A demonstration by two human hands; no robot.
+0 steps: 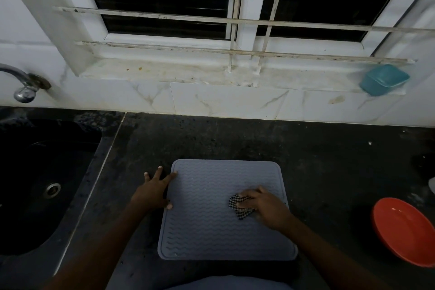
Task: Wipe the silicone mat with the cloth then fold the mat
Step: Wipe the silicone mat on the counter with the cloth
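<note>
A grey silicone mat [211, 223] with a wavy ribbed surface lies flat on the dark counter in front of me. My right hand [266, 207] presses a small black-and-white checked cloth [237, 206] onto the right half of the mat, fingers curled over it. My left hand [155, 192] rests at the mat's left edge with fingers spread, index tip and thumb touching the mat's rim, the other fingers on the counter.
A black sink [35, 186] with a drain is set into the counter at the left, under a chrome tap [23, 87]. An orange bowl [404, 231] sits at the right edge. A teal container [383, 80] stands on the window sill.
</note>
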